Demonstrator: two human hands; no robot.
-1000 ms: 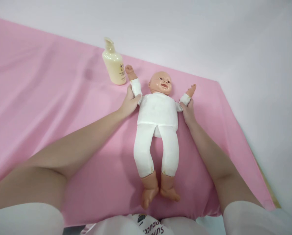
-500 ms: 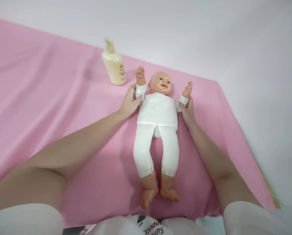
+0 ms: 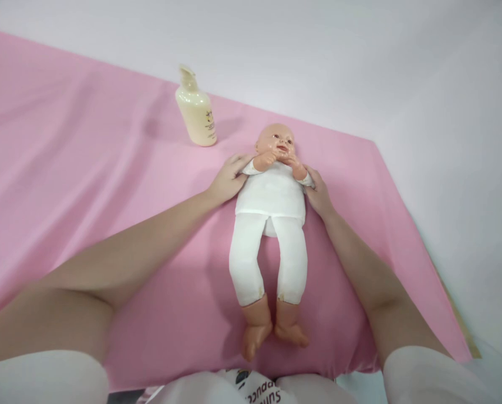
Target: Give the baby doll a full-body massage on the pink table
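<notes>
Upside-down "Sun…", seemingly, on the shirt point(image 3: 259, 389) (bottle label point(image 3: 210, 126) too small)

Doll's arms point(image 3: 259, 164) swung in from outspread, its hands point(image 3: 270, 157) now near its mouth, left grip point(image 3: 234, 175) and right grip point(image 3: 317, 192) shifted slightly inward

Near the far edge of a pink cloth point(image 3: 86, 140), well left of its far right corner, a cream bottle point(image 3: 196, 115) is stood, topped by a pump point(image 3: 187, 78). Its side is marked with dark print point(image 3: 210, 124), too small to be read. The cloth's left part is creased by long folds. By its right edge, toward the near corner, a wooden strip point(image 3: 470, 343) is exposed. Past the far edge, a white surface point(image 3: 318, 56) is seen.
</notes>
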